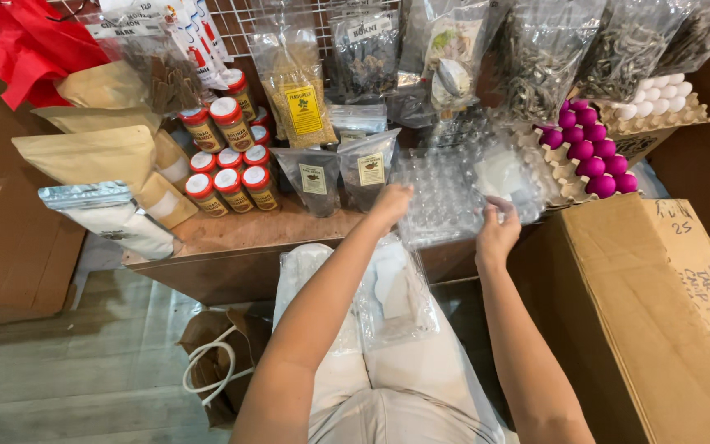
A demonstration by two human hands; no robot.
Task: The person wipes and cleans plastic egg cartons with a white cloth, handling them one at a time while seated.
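Note:
A stack of clear plastic egg trays (454, 193) lies on the wooden counter (240, 234) in front of me. My left hand (392, 201) rests on the stack's left edge, fingers curled on the plastic. My right hand (496, 233) pinches the near right edge of the top tray, beside a white paper piece (499, 173) lying under the clear plastic. On my lap lies another clear plastic tray (392, 288) with white paper inside.
Magenta eggs (589, 148) and white eggs (659, 94) sit in cartons at right. Red-lidded jars (228, 173), dark spice pouches (343, 173), brown paper bags (92, 152) and hanging bags crowd the counter. A large cardboard box (659, 321) stands at my right; a paper bag (215, 362) on the floor.

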